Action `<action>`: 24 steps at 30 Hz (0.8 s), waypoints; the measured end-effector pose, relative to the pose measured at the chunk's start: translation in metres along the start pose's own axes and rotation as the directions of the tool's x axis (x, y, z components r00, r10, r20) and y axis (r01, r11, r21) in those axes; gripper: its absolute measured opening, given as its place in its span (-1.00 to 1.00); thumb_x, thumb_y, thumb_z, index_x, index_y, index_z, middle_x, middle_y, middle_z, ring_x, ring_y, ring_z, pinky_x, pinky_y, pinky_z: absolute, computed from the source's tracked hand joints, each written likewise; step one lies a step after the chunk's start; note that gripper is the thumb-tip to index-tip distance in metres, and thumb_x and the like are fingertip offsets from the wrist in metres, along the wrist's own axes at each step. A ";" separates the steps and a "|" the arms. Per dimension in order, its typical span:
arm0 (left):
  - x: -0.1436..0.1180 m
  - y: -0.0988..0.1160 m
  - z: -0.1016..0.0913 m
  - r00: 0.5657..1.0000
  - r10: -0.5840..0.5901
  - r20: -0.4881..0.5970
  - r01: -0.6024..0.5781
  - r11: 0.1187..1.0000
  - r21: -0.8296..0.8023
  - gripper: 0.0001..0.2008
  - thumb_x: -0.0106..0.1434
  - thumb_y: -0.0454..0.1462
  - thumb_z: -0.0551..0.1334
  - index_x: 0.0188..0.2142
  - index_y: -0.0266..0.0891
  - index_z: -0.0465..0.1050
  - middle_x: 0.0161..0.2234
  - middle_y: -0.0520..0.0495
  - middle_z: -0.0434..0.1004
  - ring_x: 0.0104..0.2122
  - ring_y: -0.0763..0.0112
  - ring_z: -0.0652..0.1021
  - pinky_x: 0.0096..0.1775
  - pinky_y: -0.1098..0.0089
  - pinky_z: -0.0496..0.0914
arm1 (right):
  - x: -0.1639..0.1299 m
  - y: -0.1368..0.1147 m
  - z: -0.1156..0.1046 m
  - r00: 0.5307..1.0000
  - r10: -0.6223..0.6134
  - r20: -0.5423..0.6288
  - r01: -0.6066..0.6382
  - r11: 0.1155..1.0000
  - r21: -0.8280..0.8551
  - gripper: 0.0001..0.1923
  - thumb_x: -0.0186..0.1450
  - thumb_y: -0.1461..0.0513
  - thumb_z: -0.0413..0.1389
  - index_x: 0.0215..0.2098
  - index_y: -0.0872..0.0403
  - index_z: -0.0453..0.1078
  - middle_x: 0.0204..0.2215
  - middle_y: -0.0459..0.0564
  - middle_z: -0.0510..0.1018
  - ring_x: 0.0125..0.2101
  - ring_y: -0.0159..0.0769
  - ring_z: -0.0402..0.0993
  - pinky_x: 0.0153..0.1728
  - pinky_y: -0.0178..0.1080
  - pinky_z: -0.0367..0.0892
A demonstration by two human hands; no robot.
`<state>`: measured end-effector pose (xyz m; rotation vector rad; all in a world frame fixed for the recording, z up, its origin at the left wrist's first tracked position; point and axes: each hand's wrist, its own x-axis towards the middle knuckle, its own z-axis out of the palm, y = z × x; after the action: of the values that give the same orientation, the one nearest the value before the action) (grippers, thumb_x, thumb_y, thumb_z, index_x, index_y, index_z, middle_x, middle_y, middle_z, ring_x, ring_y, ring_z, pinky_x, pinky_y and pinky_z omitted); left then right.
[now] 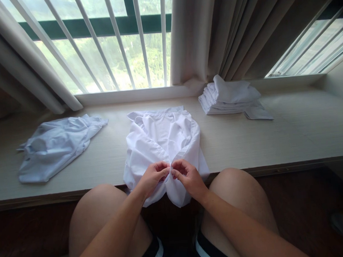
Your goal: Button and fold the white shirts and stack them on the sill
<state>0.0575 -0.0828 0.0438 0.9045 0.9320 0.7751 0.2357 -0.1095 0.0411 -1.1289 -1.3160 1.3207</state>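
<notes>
Nearest: two bare knees & forearms at bottom of frame, dark shorts w/ white trim between them. Floor below is dark wood-tone; a pale object at bottom left edge and a grey shape at far right edge are both cut off, can't tell what they are.

Left hand & right hand meet at the front edge of the ledge, fingertips nearly touching each other, both pinched onto the near part of a white shirt. What exactly sits between the fingers is too small to make out, hidden by the knuckles.

The white shirt lies centred on the ledge, collar end toward the window, its near hem spilling over the edge & hanging down betw. the knees. Fabric is rumpled, sides folded inward.

Ledge is a long pale wood-grain surface w/ a darker front lip. To the left, well apart, a crumpled pale shirt lies spread flat-ish. To the right rear, a stack of folded white garments sits against the sill; one piece juts out at its right side.

Behind: window bars, greenery outside, blown out by light. A beige curtain hangs centre-right, its hem touching the sill just beside the stack; another curtain at far left, partly cut off. A second window at the right, seen at an angle.
</notes>
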 end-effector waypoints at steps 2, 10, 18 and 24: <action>0.000 0.000 0.000 1.000 -0.001 0.000 0.001 1.000 0.000 -0.69 0.12 -0.10 0.48 -0.32 -0.27 0.55 -0.44 0.00 0.49 -0.44 0.47 0.41 -0.34 0.43 0.23 | 0.000 0.000 0.000 1.000 -0.002 -0.001 0.002 1.000 -0.002 -0.77 0.31 0.05 0.22 -0.15 -0.01 0.46 -0.30 -0.06 0.57 -0.29 -0.23 0.51 -0.22 -0.20 0.45; 0.000 0.000 0.001 1.000 -0.013 -0.007 0.013 1.000 -0.007 -0.68 0.10 -0.09 0.49 -0.32 -0.28 0.54 -0.44 -0.01 0.48 -0.44 0.47 0.41 -0.34 0.43 0.24 | 0.000 -0.001 0.000 1.000 0.001 0.001 -0.001 1.000 -0.014 -0.77 0.31 0.05 0.21 -0.15 -0.01 0.46 -0.31 -0.07 0.57 -0.30 -0.25 0.51 -0.23 -0.21 0.45; -0.001 0.001 0.002 1.000 -0.019 -0.019 0.019 1.000 -0.007 -0.66 0.08 -0.08 0.50 -0.33 -0.27 0.54 -0.45 0.01 0.47 -0.45 0.49 0.39 -0.37 0.44 0.21 | 0.000 0.002 0.000 1.000 -0.006 -0.005 0.006 1.000 -0.024 -0.76 0.31 0.05 0.21 -0.14 -0.01 0.46 -0.31 -0.06 0.57 -0.30 -0.24 0.51 -0.23 -0.20 0.45; 0.000 0.001 0.002 1.000 -0.011 -0.023 0.011 1.000 0.000 -0.64 0.07 -0.06 0.50 -0.34 -0.28 0.53 -0.46 0.03 0.45 -0.48 0.53 0.33 -0.40 0.45 0.13 | 0.000 0.001 0.000 1.000 -0.008 -0.003 0.008 1.000 -0.025 -0.78 0.31 0.06 0.21 -0.15 -0.01 0.46 -0.31 -0.06 0.57 -0.31 -0.25 0.50 -0.22 -0.19 0.44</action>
<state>0.0596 -0.0830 0.0452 0.8915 0.9566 0.7779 0.2361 -0.1096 0.0403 -1.1415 -1.3372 1.2997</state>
